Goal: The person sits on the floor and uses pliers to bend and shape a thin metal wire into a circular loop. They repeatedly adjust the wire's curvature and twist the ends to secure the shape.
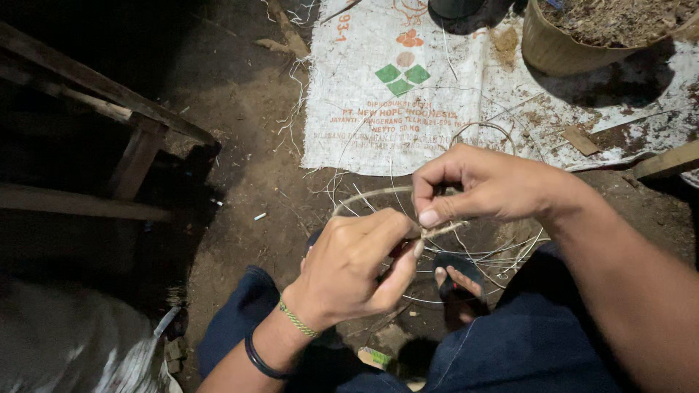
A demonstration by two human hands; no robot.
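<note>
My left hand (357,266) pinches a thin pale cane ring (364,196) where a short strip (445,230) is wrapped on it. A green cord band and a dark band circle that wrist. My right hand (480,185) comes in from the right, thumb and forefinger closed on the same strip just beside the left fingers. Thin white wire loops (480,262) hang below the hands, over my sandalled foot (459,284). My dark blue trousers (524,349) fill the bottom of the view.
A white woven sack (378,109) lies flat on the dirt floor ahead. A woven basket (575,44) of brown debris stands on it at the top right. A dark wooden frame (109,131) runs along the left. A wooden offcut (666,161) lies at the right.
</note>
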